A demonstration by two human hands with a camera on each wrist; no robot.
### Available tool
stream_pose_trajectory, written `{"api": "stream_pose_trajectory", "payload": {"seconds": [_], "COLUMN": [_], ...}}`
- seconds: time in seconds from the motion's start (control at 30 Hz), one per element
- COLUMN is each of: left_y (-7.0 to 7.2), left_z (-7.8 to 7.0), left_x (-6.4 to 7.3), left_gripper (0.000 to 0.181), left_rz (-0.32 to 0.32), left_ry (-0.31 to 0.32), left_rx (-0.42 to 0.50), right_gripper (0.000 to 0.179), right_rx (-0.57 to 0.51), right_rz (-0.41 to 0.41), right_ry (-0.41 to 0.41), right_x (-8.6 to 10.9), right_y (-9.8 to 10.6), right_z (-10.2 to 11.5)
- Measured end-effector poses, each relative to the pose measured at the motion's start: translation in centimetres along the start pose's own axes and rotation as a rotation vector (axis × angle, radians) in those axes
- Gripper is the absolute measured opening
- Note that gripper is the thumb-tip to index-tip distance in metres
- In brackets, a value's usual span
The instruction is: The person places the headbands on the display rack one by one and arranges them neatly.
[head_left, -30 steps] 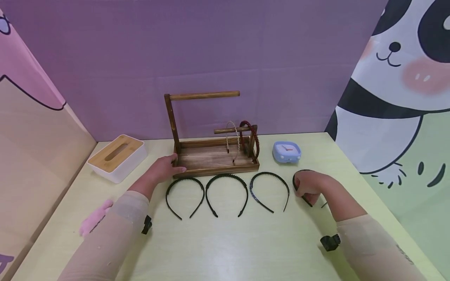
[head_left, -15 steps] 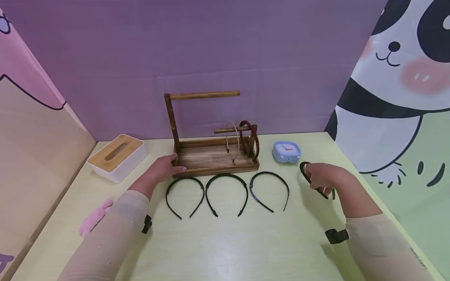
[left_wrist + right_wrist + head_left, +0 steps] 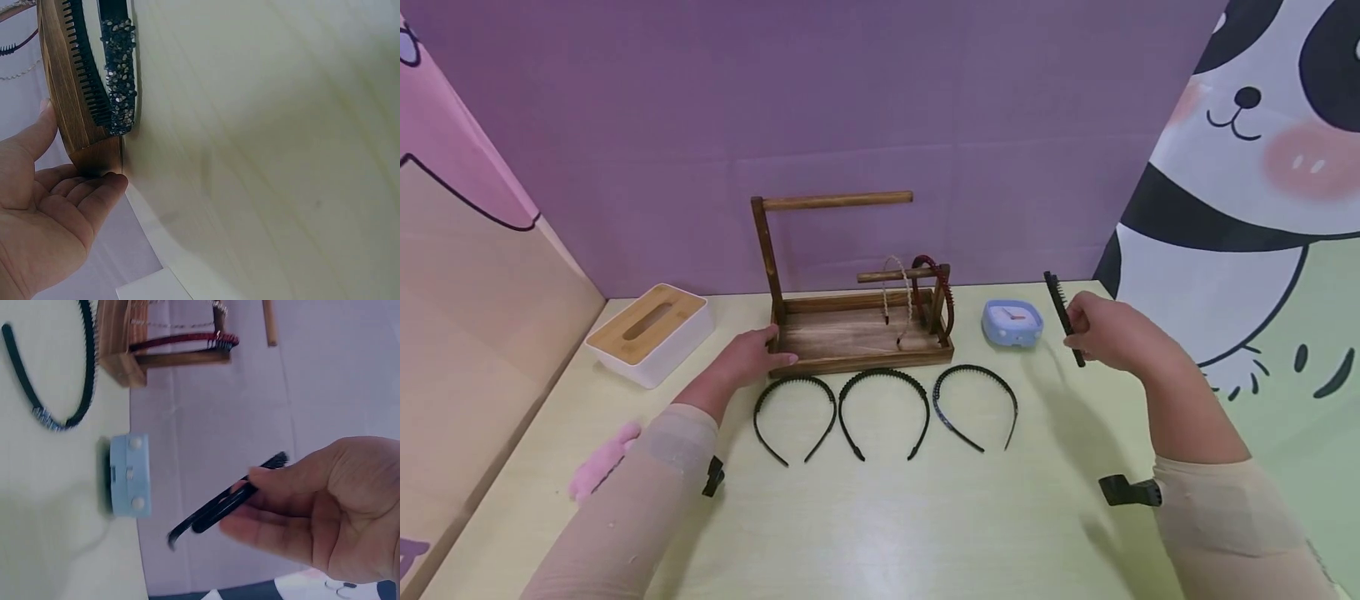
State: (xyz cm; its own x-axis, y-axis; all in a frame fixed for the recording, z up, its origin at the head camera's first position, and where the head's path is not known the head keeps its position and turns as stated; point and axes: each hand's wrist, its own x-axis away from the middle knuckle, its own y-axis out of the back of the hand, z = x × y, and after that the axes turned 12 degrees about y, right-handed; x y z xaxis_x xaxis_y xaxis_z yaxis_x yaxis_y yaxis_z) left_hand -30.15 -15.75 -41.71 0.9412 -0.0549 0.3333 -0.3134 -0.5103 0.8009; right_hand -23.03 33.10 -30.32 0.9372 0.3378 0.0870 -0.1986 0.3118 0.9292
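- Pinching a black headband [image 3: 1061,307] between thumb and fingers, our right hand [image 3: 1112,329] holds it in the air above the table [image 3: 880,533], right of a blue clock [image 3: 1012,323]; its toothed edge shows.
- With our left hand [image 3: 748,358] we grip the left front corner of a wooden rack [image 3: 835,333], thumb and fingers about the wood.
- Just in front of the rack we see three more dark headbands lying in a row, open ends toward us: the left one [image 3: 801,380], the middle one [image 3: 883,372] and the right one [image 3: 973,367].
- On the rack's lower bar [image 3: 872,278], toward its right end, hang a pale headband [image 3: 909,300] and a dark red headband [image 3: 947,300]; a longer upper bar [image 3: 835,202] runs above from the left post.
- Farther left we have a white tissue box [image 3: 625,333] with a wooden lid, and a pink toy [image 3: 601,468] partly hidden by our left sleeve [image 3: 632,508].
- Behind everything hangs a purple cloth [image 3: 835,108]; to our right stands a panda picture [image 3: 1232,200].
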Motion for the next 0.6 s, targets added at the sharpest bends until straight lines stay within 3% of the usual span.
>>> {"api": "stream_pose_trajectory", "payload": {"seconds": [0.33,0.6], "left_y": [-0.1,-0.1], "left_z": [0.0,0.1], "left_x": [-0.3,-0.4], "left_gripper": [0.082,0.083], "left_rz": [-0.003,-0.005], "left_ry": [0.003,0.004], "left_rx": [0.016,0.006], "right_gripper": [0.028,0.026], "right_rx": [-0.067,-0.132], "right_rz": [-0.247,-0.378], "right_ry": [-0.018,0.041], "right_x": [-1.7,-3.7], "right_y": [-0.2,-0.6], "right_z": [3.1,4.6]}}
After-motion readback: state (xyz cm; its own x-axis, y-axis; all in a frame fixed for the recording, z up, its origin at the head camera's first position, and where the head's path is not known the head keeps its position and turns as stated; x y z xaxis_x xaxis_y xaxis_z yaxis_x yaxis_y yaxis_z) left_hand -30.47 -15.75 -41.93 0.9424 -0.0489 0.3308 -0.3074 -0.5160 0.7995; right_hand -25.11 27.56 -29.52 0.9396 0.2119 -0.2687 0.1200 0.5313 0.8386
